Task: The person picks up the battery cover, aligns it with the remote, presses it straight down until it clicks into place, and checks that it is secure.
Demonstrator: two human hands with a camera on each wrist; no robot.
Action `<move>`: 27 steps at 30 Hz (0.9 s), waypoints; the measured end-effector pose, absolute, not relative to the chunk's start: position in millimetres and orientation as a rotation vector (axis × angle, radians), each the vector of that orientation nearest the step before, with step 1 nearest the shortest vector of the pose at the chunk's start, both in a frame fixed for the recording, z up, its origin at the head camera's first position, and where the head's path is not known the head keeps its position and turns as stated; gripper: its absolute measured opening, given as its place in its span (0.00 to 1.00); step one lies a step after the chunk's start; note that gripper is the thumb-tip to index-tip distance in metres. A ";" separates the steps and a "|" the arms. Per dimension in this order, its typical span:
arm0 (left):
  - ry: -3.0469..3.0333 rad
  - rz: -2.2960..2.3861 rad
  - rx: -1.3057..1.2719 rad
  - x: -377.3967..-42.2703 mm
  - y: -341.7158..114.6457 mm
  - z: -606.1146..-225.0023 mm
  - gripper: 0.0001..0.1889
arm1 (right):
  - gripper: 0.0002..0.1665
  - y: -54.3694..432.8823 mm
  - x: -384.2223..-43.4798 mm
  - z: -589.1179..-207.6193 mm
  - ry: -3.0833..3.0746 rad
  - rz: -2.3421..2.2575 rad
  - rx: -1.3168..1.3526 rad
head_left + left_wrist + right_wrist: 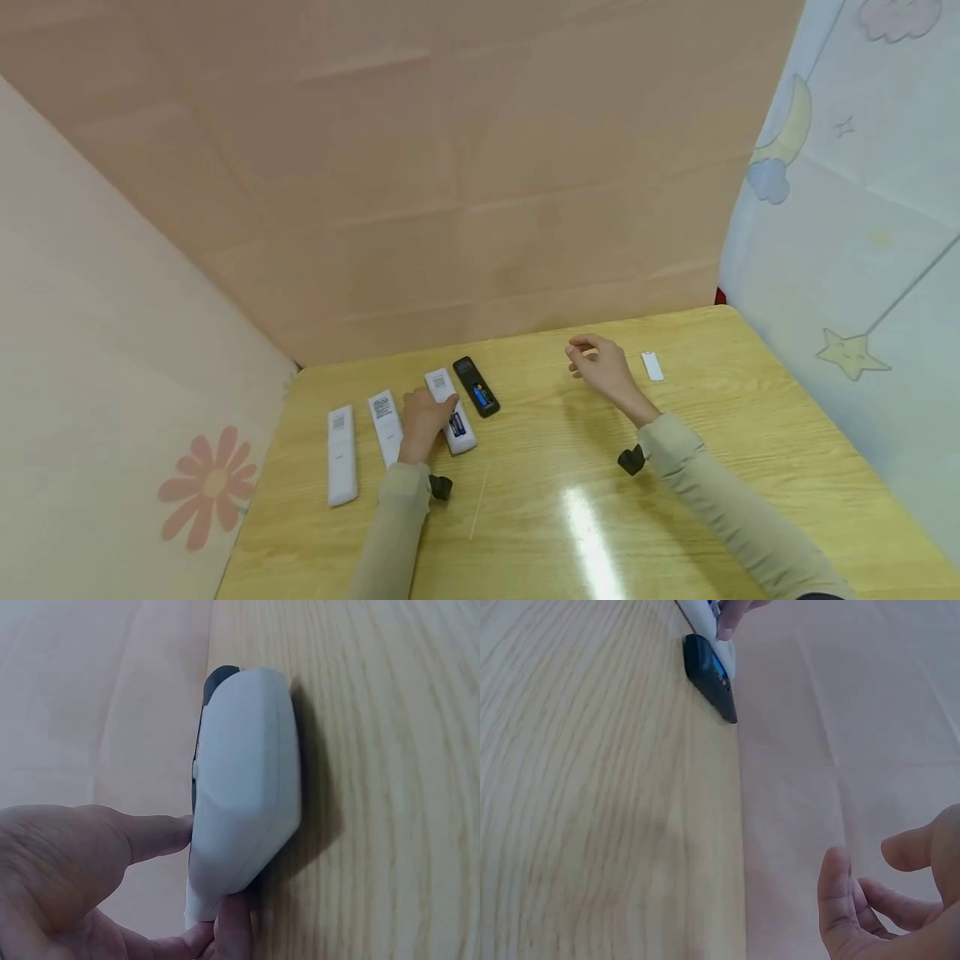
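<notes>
My left hand (425,419) grips a white remote control (441,385) that lies back up on the table, its battery compartment uncovered with dark blue batteries (457,425) inside. In the left wrist view the thumb (161,838) presses the remote's back while fingers hold its side edge. Just right of it lies a black remote control (467,372), also uncovered, with a blue battery (480,395) showing. My right hand (603,367) hovers over the table with loosely bent fingers and nothing between them. Beside it lies a small white battery cover (652,367).
Two more white remotes lie back up to the left: one (342,458) furthest out, the other (385,421) partly behind my left hand. A beige cloth wall (465,208) rises behind the wooden table (525,500), with patterned cloth on both sides.
</notes>
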State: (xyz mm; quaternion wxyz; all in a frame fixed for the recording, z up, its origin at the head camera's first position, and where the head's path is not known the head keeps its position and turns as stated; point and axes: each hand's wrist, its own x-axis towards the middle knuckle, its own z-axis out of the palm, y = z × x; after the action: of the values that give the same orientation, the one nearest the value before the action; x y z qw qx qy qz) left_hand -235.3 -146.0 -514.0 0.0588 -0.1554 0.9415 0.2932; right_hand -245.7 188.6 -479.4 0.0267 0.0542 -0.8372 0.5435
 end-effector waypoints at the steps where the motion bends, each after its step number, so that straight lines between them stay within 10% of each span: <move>1: 2.846 0.901 -0.468 -236.0 -145.9 -513.1 0.37 | 0.24 190.2 -246.3 -480.2 -2.590 1.667 0.167; 27: 2.766 1.188 -0.452 -239.7 -160.4 -526.5 0.20 | 0.26 232.4 -253.2 -484.7 -2.704 1.447 0.123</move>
State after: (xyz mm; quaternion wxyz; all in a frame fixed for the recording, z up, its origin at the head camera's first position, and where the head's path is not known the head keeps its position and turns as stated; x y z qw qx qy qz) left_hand -239.7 -160.4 -526.5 0.0485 -0.1482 0.9076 0.3898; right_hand -253.2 232.4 -484.7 0.0364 0.0402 -0.8804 0.4712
